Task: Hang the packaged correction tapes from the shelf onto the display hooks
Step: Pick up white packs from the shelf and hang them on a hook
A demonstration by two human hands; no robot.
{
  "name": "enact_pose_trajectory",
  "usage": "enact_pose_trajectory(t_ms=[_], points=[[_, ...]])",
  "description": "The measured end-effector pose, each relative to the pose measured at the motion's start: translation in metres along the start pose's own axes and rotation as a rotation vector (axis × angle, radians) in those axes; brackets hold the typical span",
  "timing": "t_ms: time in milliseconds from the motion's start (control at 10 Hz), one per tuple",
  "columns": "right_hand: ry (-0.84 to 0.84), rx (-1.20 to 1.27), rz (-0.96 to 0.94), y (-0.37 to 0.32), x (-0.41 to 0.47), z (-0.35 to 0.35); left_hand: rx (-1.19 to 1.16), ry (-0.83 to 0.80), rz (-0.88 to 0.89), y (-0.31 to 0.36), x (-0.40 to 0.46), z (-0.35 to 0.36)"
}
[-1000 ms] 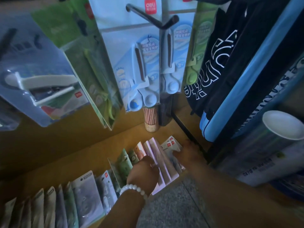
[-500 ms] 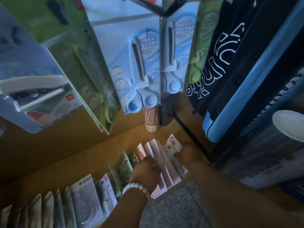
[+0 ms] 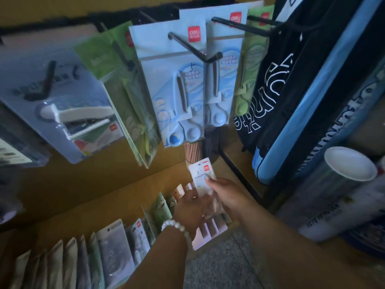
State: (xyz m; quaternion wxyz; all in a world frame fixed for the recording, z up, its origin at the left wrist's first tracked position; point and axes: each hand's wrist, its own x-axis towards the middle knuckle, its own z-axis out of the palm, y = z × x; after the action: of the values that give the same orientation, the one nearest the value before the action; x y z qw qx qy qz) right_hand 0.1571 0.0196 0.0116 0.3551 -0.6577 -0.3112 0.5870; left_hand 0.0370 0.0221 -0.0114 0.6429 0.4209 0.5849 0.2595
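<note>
Both hands have come up from the row on the shelf since a moment ago, and one white pack (image 3: 201,176) now stands clear above the others, just below centre of the frame. Right hand (image 3: 226,193) pinches the pack's right edge, thumb across its face. Left hand (image 3: 190,206), with a bead bracelet (image 3: 177,227) at the wrist, curls around the pack's lower part; its fingertips are blurred, so how firm that hold is I cannot tell. The pack's lower half is smeared by motion.

More packs (image 3: 116,247) stand upright in a slanted row along the wooden shelf (image 3: 104,201), running from lower left toward centre.

Black hooks (image 3: 187,45) jut out across the top centre of the frame, already loaded with scissors cards (image 3: 177,90) in blue and green. At left hangs a stapler card (image 3: 68,113). A dark bag (image 3: 291,80) hangs at right, and a foil roll (image 3: 341,184) lies at far right.

Risks, as I judge them: the lift passes close under the hanging scissors cards, and a knock could swing them or slide one off. The light is dim, so finding the pack's small hang hole with a hook tip may take more than one try. A two-handed pinch on slick plastic could slip and drop the pack into the row, tipping its neighbours.
</note>
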Motion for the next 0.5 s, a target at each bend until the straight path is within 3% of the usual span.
enact_pose_trajectory(t_ms=[100, 200, 300, 400, 500], points=[[-0.055, 0.047, 0.045, -0.002, -0.001, 0.002, -0.031, 0.015, 0.016, -0.008, 0.002, -0.005], [0.171, -0.084, 0.112, 0.003, 0.018, -0.002, -0.129, 0.045, -0.017, -0.020, 0.011, -0.012], [0.310, -0.416, 0.159, 0.029, 0.038, -0.012, -0.110, 0.087, 0.004, -0.034, 0.022, -0.019], [0.320, -0.625, 0.205, 0.064, 0.067, -0.019, -0.106, 0.128, 0.026, -0.038, 0.026, -0.022], [0.333, -0.665, 0.217, 0.072, 0.073, -0.010, -0.148, 0.143, 0.017, -0.048, 0.032, -0.027]])
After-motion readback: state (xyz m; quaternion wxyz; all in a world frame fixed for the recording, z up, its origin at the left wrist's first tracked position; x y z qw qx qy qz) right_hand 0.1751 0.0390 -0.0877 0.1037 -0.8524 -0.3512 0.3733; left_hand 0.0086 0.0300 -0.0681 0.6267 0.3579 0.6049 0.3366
